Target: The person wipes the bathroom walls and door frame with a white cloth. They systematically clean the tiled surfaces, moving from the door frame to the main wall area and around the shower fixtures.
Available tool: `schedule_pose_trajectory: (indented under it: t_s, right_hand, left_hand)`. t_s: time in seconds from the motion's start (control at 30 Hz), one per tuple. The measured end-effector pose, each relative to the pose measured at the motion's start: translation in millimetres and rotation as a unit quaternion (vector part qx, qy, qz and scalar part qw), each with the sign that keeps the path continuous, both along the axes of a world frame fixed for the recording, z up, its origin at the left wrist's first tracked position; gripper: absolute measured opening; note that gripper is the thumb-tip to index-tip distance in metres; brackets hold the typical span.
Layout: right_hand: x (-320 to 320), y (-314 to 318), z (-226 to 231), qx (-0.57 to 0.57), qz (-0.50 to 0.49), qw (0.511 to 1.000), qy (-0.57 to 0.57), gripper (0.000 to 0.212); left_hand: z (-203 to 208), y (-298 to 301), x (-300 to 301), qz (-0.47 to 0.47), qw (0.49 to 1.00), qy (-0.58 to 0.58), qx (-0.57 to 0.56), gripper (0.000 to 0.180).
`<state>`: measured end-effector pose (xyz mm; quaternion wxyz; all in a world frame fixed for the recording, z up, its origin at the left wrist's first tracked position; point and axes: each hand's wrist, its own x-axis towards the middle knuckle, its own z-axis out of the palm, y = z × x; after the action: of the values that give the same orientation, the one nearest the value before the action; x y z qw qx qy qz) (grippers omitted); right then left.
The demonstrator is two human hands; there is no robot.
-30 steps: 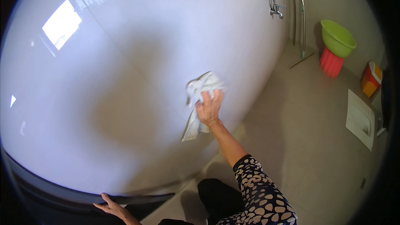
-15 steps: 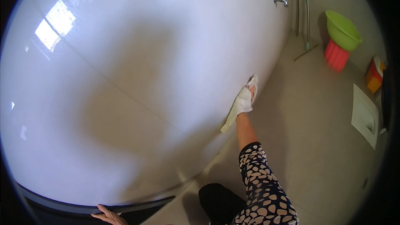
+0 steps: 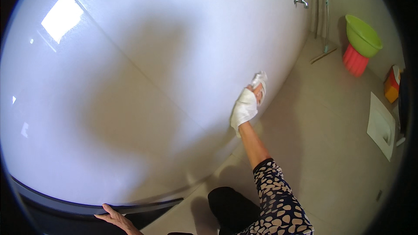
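My right hand is closed on a white cloth that wraps over its back and bunches past the fingers. The cloth lies against the glossy pale wall, a little above where the wall meets the floor. At the lower left, my left hand rests at the dark frame along the wall's edge. Its visible fingers are spread apart, and nothing shows in them. The rest of that hand is partly out of view.
A chrome tap juts from the wall. Beyond it, a long-handled squeegee leans in the corner. A green basin sits on a red stool. At right are a squat toilet and an orange-red box.
My right hand and the cloth have moved slightly up and left along the wall. The cloth's trailing end has folded in closer to the wrist. The whole view has shifted a little.
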<state>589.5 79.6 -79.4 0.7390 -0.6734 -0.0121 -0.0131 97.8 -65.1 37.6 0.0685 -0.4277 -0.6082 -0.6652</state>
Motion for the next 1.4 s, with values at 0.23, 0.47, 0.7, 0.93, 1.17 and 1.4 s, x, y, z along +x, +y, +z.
schedule_pose_trajectory:
  t_s: [0.23,0.47,0.7,0.93,1.17,1.4]
  right_hand:
    - [-77,-15,85,0.057,-0.027,0.861,-0.504,0.062]
    - [-48,-37,156,0.083,0.085,0.792,-0.598,0.047]
    - [33,-5,170,0.104,-0.030,0.843,-0.527,0.050]
    - [78,10,170,0.081,-0.056,0.945,-0.312,0.050]
    - [-32,-9,255,0.108,-0.089,0.853,-0.502,0.049]
    - [-155,-39,252,0.176,-0.009,0.689,-0.703,0.048]
  left_hand:
    - [-46,-1,-3,-0.001,0.998,-0.046,0.043,0.070]
    - [-174,2,-74,0.004,0.996,-0.091,0.006,0.079]
    - [-234,22,-92,-0.022,0.994,-0.109,0.011,0.081]
    - [-258,40,-56,-0.012,0.991,-0.118,0.056,0.083]
    - [-254,50,-49,-0.149,0.970,-0.149,0.121,0.081]
    - [-224,35,-14,-0.122,0.978,-0.133,0.104,0.079]
